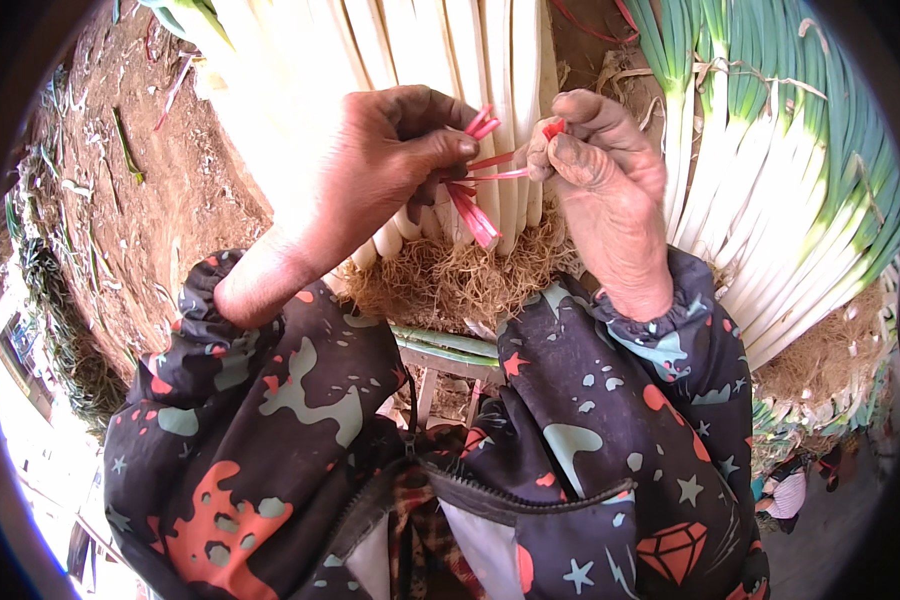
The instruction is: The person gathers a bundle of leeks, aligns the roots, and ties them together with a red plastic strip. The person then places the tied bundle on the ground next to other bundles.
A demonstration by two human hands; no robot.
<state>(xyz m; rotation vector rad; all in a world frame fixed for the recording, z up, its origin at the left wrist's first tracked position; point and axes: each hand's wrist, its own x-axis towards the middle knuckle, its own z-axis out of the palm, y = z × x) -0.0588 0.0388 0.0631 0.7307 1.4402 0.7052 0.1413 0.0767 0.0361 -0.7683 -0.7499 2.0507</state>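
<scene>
Above the root ends of a bundle of long white-stemmed green onions [499,82], my two hands hold a red plastic tie [474,216] between them. My left hand [390,146] pinches it between thumb and fingers, with short loops above and frayed ends hanging below. Two thin strands run across to my right hand [604,161], where a red bit shows between thumb and forefinger. Brown roots [465,277] spread below the stems, close to my lap. Whether the tie passes around the bundle cannot be told.
A large pile of green onions [765,187] lies at the right, roots towards me. Brown ground [172,202] with leaf scraps is at the left, beside a heap of green leaves [52,322]. A slatted frame [450,371] shows between my knees. Another person [786,491] is at the lower right.
</scene>
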